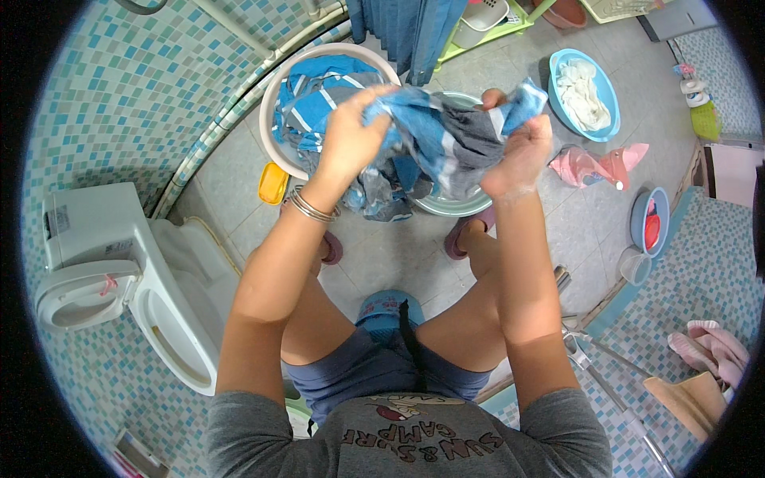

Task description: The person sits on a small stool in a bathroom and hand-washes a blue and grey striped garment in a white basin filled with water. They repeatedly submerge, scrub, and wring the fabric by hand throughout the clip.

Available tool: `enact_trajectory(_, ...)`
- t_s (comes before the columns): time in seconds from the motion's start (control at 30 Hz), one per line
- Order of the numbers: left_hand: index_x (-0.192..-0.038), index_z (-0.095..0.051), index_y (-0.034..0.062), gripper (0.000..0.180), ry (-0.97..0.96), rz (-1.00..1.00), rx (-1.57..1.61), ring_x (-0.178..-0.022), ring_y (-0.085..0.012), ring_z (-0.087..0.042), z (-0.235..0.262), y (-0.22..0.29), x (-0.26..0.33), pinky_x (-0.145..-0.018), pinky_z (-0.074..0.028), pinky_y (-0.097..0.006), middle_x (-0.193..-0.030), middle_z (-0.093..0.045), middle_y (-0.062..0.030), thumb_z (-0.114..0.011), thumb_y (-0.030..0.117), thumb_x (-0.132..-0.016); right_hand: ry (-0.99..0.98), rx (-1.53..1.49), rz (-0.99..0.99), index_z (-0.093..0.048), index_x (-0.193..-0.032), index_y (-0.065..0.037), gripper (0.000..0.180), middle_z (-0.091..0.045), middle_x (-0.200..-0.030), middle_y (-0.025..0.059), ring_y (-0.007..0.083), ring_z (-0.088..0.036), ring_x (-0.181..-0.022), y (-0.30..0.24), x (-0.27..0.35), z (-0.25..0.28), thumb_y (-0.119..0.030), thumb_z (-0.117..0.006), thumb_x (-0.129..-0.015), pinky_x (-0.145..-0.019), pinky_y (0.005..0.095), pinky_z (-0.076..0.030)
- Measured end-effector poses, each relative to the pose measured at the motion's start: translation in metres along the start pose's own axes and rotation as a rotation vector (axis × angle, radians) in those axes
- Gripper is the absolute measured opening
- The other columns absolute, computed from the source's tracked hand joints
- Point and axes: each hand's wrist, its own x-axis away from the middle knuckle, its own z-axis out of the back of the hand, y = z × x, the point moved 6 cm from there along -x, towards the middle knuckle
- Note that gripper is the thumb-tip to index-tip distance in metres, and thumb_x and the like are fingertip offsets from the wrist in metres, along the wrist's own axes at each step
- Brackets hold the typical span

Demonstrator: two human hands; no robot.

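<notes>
A blue and grey checked cloth with white stripes point(434, 127) is stretched between my two hands, bunched and creased. My left hand point(355, 131) is closed on its left part, with metal bangles on that wrist. My right hand point(519, 155) grips the other end, fingers and thumb wrapped round it. Beneath the cloth stands a pale green basin point(453, 209), its inside mostly hidden. The large pale tub point(268, 119) to the left holds more checked cloth point(319, 99). Some of the fabric hangs over the tub's near right side, between the two vessels.
A yellow dish point(272, 183) lies beside the tub; a toilet point(171, 334) stands at left. Rightward are a blue basin point(613, 107) with white cloth, a pink bag point(590, 167) and another blue basin point(641, 215). A blue curtain point(410, 40) and green rack point(478, 45) are behind.
</notes>
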Motion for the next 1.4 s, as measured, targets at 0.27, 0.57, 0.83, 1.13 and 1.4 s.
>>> enact_trajectory(0.27,-0.112,-0.057,0.0039,0.043,-0.007,-0.303,-0.146,-0.103,-0.0287,-0.057,-0.036,0.06,0.036,-0.093,-0.042,-0.037,-0.106,-0.061,-0.0154,-0.054,0.0,-0.069,0.366,0.317,-0.013,-0.058,-0.097,-0.003,0.035,-0.061,-0.09,0.0093,0.019,-0.059,-0.083,0.074,0.002,0.028,-0.036,-0.054,-0.089,-0.076,0.0388,-0.049)
enact_trajectory(0.57,-0.103,-0.061,0.009,0.028,0.122,-0.188,-0.084,-0.098,-0.0296,-0.054,-0.029,0.049,0.028,-0.085,-0.043,-0.035,-0.098,-0.055,-0.0174,-0.064,0.014,-0.076,-0.02,-0.22,-0.289,-0.055,-0.107,-0.005,0.051,-0.059,-0.099,0.008,0.0225,-0.059,-0.091,0.089,-0.007,0.052,-0.052,-0.042,-0.092,-0.082,0.0342,-0.048)
enact_trajectory(0.83,-0.084,-0.061,0.0005,0.017,0.289,-0.145,-0.031,-0.081,-0.0292,-0.057,-0.014,0.026,0.011,-0.074,-0.046,-0.036,-0.088,-0.057,-0.0167,-0.068,0.015,-0.077,0.433,0.397,-0.1,-0.057,-0.102,0.0,0.055,-0.057,-0.088,0.0077,0.0157,-0.053,-0.082,0.077,0.006,0.002,-0.051,-0.039,-0.095,-0.072,0.0327,-0.045)
enact_trajectory(1.13,-0.071,-0.065,0.0018,0.016,0.251,-0.15,-0.022,-0.064,-0.0176,-0.06,-0.003,0.016,-0.01,-0.058,-0.047,-0.026,-0.077,-0.063,-0.0109,-0.071,0.016,-0.075,0.16,0.408,-0.213,-0.061,-0.094,0.001,0.027,-0.061,-0.087,0.0073,0.0154,-0.057,-0.078,0.068,0.014,-0.011,-0.024,-0.057,-0.086,-0.072,0.0284,-0.045)
enact_trajectory(1.4,-0.089,-0.064,0.0026,0.018,-0.039,-0.084,0.157,-0.088,-0.0086,-0.055,0.015,0.039,-0.015,-0.078,-0.043,-0.022,-0.091,-0.062,-0.0024,-0.072,0.011,-0.076,-0.05,1.533,0.036,-0.056,-0.117,-0.001,0.068,-0.063,-0.1,0.0166,0.0279,-0.059,-0.099,0.006,0.015,-0.008,-0.038,-0.078,-0.064,-0.09,0.0344,-0.044)
